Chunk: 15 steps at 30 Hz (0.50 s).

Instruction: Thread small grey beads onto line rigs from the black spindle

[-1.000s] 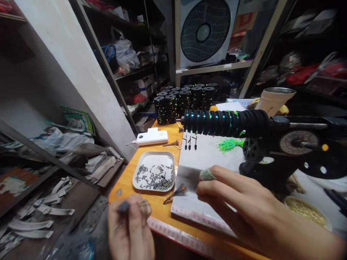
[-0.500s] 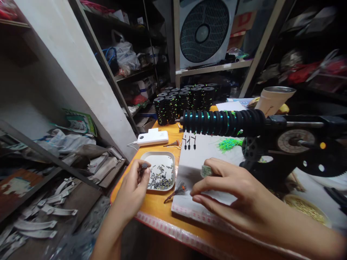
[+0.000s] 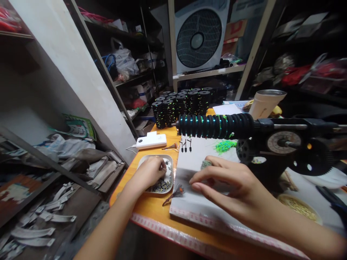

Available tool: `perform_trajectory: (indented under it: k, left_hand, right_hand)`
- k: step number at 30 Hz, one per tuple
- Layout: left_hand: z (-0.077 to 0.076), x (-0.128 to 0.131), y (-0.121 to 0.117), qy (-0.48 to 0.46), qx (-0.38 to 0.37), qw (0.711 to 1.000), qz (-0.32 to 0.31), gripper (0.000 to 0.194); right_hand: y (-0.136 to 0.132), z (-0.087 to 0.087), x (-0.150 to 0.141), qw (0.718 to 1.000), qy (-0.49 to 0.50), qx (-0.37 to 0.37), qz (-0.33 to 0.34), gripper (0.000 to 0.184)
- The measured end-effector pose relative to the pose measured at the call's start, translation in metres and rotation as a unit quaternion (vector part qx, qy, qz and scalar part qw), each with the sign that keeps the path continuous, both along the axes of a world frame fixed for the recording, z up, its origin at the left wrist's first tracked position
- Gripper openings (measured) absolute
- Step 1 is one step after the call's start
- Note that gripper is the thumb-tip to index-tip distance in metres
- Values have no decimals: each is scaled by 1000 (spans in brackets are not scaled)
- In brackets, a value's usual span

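My left hand (image 3: 148, 172) reaches into a white tray (image 3: 170, 159) of several small grey metal pieces (image 3: 162, 185), fingers curled together over them; what they pinch is hidden. My right hand (image 3: 230, 184) rests on a white sheet (image 3: 195, 155), fingers spread and slightly bent, a green-taped fingertip (image 3: 206, 164) showing. A small feathered lure (image 3: 175, 191) with an orange spot lies on the orange table (image 3: 151, 209) between my hands. A rod of black spools (image 3: 214, 126) with green thread juts from a black winding machine (image 3: 284, 148) above my right hand.
Stacked black spools (image 3: 181, 103) stand at the table's back. A white power bank (image 3: 151, 141), three small black hooks (image 3: 185, 145), a green thread tuft (image 3: 225, 146), a white cup (image 3: 264, 103) and a bowl of gold bits (image 3: 298, 206) lie around. Cluttered shelves (image 3: 54, 159) stand left; a fan (image 3: 199, 36) behind.
My left hand has moved up from below the table edge and forward into the tray. My right hand has shifted slightly left on the sheet.
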<state>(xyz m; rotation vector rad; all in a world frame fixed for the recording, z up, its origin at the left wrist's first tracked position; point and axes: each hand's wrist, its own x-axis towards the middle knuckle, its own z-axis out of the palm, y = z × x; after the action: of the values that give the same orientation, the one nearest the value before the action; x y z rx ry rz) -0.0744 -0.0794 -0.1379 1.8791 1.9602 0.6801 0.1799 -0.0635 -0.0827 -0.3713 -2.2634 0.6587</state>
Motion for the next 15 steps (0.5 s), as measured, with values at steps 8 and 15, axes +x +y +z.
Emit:
perform_trajectory:
  k: [8, 15]
  left_hand:
    - [16, 43, -41, -293, 84, 951, 63, 10]
    - [5, 98, -81, -709, 92, 696, 71, 21]
  right_hand:
    - [-6, -2, -6, 998, 44, -34, 7, 10]
    - [-22, -16, -13, 996, 86, 16, 16, 12]
